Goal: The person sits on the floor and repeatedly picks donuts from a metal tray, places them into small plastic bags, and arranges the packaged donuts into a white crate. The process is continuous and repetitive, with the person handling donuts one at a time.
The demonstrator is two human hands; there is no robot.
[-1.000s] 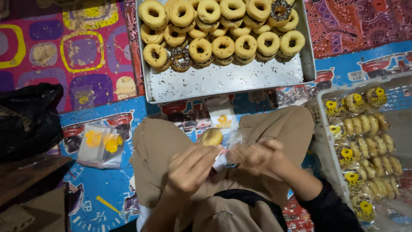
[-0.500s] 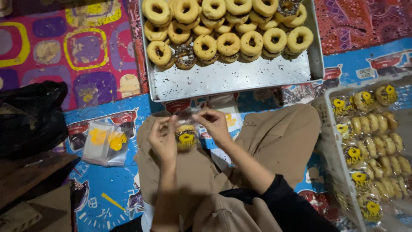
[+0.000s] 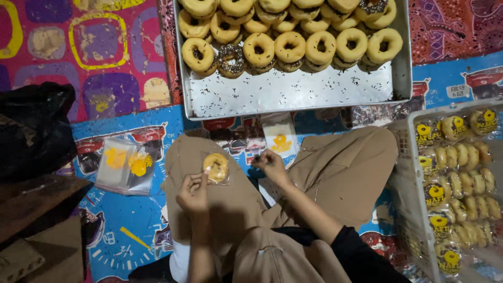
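— Left hand (image 3: pixel 193 193), lower centre of the frame: pinching a bagged doughnut (image 3: pixel 216 167) against the knee, fingers narrow on the lower edge of the clear wrap.

— Right hand (image 3: pixel 271 163), just right of it?

— Curled over the floor mat by a small clear packet (image 3: pixel 280 139); whether gripping anything, cannot tell.

— To do well?

— Probably best to hold by the plastic only, flat, never squeezing. Metal tray (image 3: pixel 293 93) of doughnuts above, basket (image 3: pixel 406 183) of packed ones at right.

Left hand (image 3: pixel 193 195) holds bagged doughnut (image 3: pixel 216 167) — seemingly sealed.
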